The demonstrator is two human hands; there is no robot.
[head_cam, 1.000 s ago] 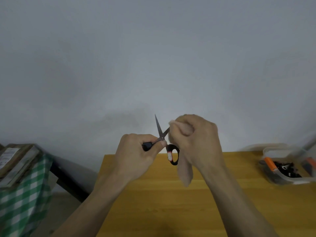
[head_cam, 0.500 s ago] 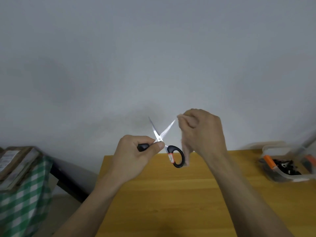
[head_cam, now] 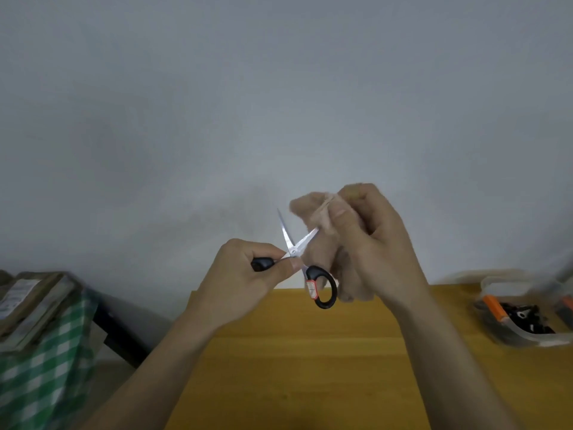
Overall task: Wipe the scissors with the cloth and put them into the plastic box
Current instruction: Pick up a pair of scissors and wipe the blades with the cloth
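Black-handled scissors (head_cam: 322,290) are held in the air above the far edge of the wooden table (head_cam: 310,361), blades spread apart. My left hand (head_cam: 242,283) grips one black handle near the pivot. My right hand (head_cam: 372,243) pinches a beige cloth (head_cam: 310,209) around the right blade, whose tip is hidden inside the cloth. The left blade points up, bare. The clear plastic box (head_cam: 524,339) stands on the table at the far right, holding dark items and an orange one.
A stack covered with green checked fabric (head_cam: 40,377) and flat cardboard stands left of the table. A dark bar runs between it and the table. A plain grey wall fills the background.
The scissor blades have opened wider. My right hand with the cloth slid up off the right blade, then came back onto it, the cloth now bunched above the blade.
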